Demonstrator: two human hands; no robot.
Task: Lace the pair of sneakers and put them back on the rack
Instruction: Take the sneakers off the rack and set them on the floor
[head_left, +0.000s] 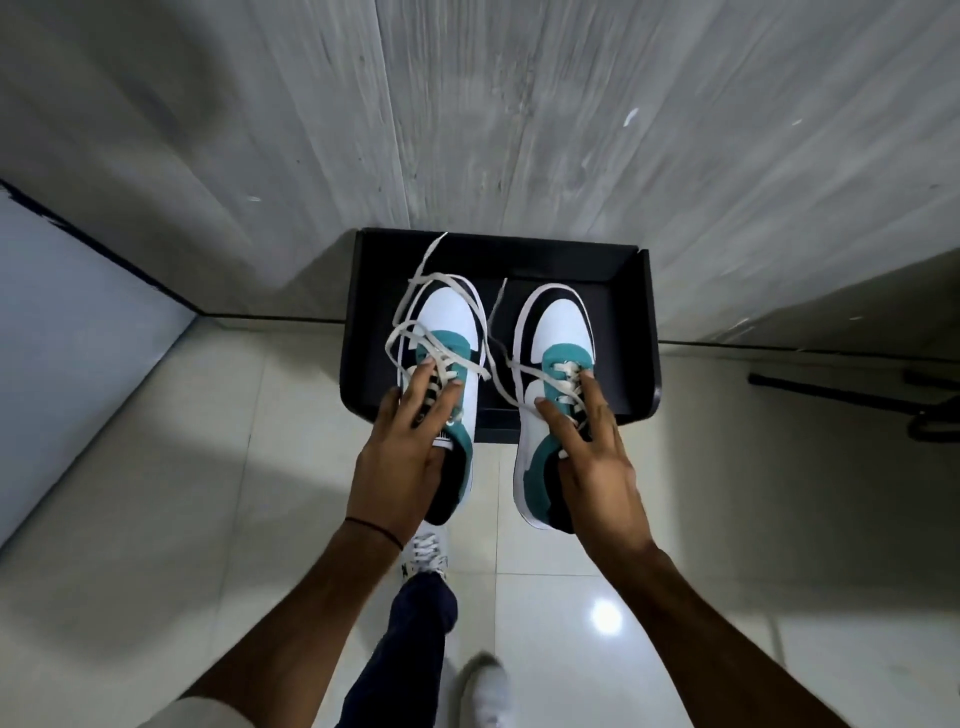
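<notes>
Left hand (400, 457) grips one sneaker (447, 317), right hand (597, 467) grips the second sneaker (563, 322) — both over one black rack (519, 260).

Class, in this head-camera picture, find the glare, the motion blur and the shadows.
Head view: glare is a round bright spot on the glossy pale floor tile; the white shoe at the bottom edge is smeared by motion; soft shadows cross the grey streaked wall; the white, teal and black sneakers are sharp.

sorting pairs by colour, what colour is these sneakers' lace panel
Teal lace panel on each sneaker, clearest in head view.
</notes>
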